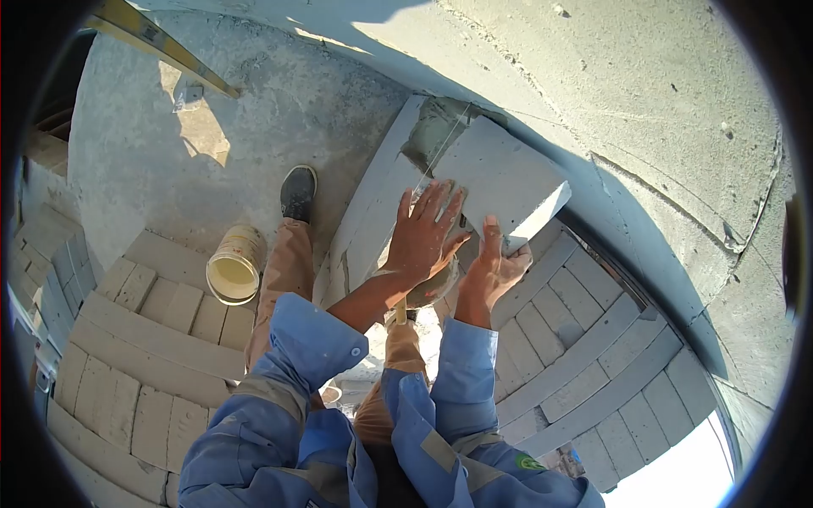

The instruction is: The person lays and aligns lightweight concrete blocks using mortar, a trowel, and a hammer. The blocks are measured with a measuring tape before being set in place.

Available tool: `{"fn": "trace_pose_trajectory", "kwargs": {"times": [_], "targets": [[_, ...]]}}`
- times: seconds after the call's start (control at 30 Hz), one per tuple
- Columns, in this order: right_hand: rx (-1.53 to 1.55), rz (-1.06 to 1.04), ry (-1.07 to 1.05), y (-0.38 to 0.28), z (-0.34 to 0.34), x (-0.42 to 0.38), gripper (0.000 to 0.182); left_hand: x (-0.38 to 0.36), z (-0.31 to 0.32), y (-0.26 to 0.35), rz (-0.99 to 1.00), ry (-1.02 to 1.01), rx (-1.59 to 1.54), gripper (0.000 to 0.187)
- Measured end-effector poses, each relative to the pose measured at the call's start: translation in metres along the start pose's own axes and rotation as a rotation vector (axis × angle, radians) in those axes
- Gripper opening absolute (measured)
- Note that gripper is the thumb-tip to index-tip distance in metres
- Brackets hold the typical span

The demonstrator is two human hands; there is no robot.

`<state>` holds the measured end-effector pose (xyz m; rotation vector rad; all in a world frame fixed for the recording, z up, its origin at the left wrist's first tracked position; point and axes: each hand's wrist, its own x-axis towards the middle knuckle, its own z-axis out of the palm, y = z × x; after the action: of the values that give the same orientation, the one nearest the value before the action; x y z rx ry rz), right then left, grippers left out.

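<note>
My left hand [426, 233] lies flat with its fingers spread, over the near left part of a pale grey block [504, 169]. At the block's near edge is my right hand [494, 269], its thumb pointing up and its fingers curled around the edge. The block sits at the corner of a low wall [368, 199], beside a patch of wet mortar [436, 127]. A thin string [449, 146] runs across that mortar. Under my left wrist a light handle [401, 311] shows, next to a rounded, mortar-coloured thing mostly hidden by my hands.
A mortar-stained bucket [233, 267] stands left of my leg. Stacked blocks [152, 372] fill the lower left, and more stacks [584, 339] stand at right. A rough wall [644, 110] rises on the right. A yellow level [161, 42] leans at upper left above the concrete floor [262, 110].
</note>
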<state>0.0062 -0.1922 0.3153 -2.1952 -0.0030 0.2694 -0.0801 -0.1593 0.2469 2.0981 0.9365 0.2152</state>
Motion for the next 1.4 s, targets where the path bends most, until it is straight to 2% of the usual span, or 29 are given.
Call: {"fn": "trace_pose_trajectory", "kwargs": {"times": [0.13, 0.23, 0.37, 0.43, 0.47, 0.53, 0.6, 0.67, 0.77, 0.8, 0.87, 0.97, 1.1, 1.17, 1.2, 1.27, 1.3, 1.37, 1.4], "targets": [[-0.046, -0.032, -0.003, 0.003, 0.015, 0.0, 0.065, 0.004, 0.003, -0.008, -0.048, -0.003, 0.01, 0.067], [-0.182, -0.003, 0.032, 0.006, 0.031, 0.004, 0.08, 0.005, 0.003, -0.015, -0.073, 0.038, -0.009, 0.066], [-0.163, 0.095, 0.012, -0.01, 0.055, -0.006, 0.071, 0.001, 0.007, -0.03, -0.111, 0.1, -0.116, 0.07], [-0.133, 0.06, 0.028, 0.009, 0.064, -0.003, 0.071, -0.001, 0.005, -0.039, -0.22, 0.162, -0.351, 0.076], [-0.101, 0.025, 0.047, 0.019, 0.068, -0.001, 0.071, -0.001, 0.003, -0.043, -0.227, 0.162, -0.349, 0.076], [-0.105, 0.031, 0.045, 0.022, 0.075, -0.001, 0.072, 0.003, 0.0, -0.054, -0.374, 0.071, -0.532, 0.082], [-0.112, 0.038, 0.049, 0.024, 0.079, 0.0, 0.073, 0.01, 0.008, -0.068, -0.368, 0.034, -0.588, 0.081], [-0.201, 0.05, 0.046, 0.024, 0.085, 0.001, 0.076, 0.016, 0.022, -0.083, -0.406, -0.024, -0.923, 0.073], [-0.171, 0.023, 0.077, 0.041, 0.094, 0.004, 0.08, 0.028, 0.025, -0.092, -0.477, -0.042, -0.99, 0.069], [-0.174, 0.023, 0.075, 0.039, 0.095, 0.003, 0.08, 0.029, 0.031, -0.099, -0.481, -0.041, -0.991, 0.069], [-0.213, 0.02, 0.068, 0.036, 0.096, 0.002, 0.09, 0.029, 0.042, -0.111, -0.206, -0.053, -0.837, 0.066], [-0.294, -0.037, 0.045, 0.051, 0.094, 0.007, 0.098, 0.036, 0.041, -0.107, -0.215, -0.087, -0.765, 0.065], [-0.351, -0.105, 0.026, 0.05, 0.08, 0.016, 0.091, 0.042, 0.042, -0.1, -0.35, -0.114, -0.884, 0.069], [-0.217, 0.11, -0.14, 0.035, 0.064, 0.034, 0.087, 0.043, 0.036, -0.092, -0.446, -0.143, -0.934, 0.081], [-0.216, 0.109, -0.14, 0.036, 0.061, 0.048, 0.087, 0.045, 0.032, -0.09, -0.444, -0.143, -0.933, 0.081], [-0.186, -0.1, -0.169, 0.043, 0.061, 0.074, 0.084, 0.047, 0.023, -0.084, -0.386, -0.222, -0.724, 0.098], [-0.185, -0.1, -0.17, 0.037, 0.063, 0.081, 0.084, 0.048, 0.019, -0.081, -0.387, -0.221, -0.723, 0.098], [-0.184, -0.061, -0.303, 0.017, 0.072, 0.089, 0.093, 0.051, 0.013, -0.075, -0.386, -0.318, -0.611, 0.116], [-0.187, -0.062, -0.306, 0.022, 0.078, 0.092, 0.093, 0.05, 0.016, -0.074, -0.389, -0.317, -0.613, 0.116]]}}
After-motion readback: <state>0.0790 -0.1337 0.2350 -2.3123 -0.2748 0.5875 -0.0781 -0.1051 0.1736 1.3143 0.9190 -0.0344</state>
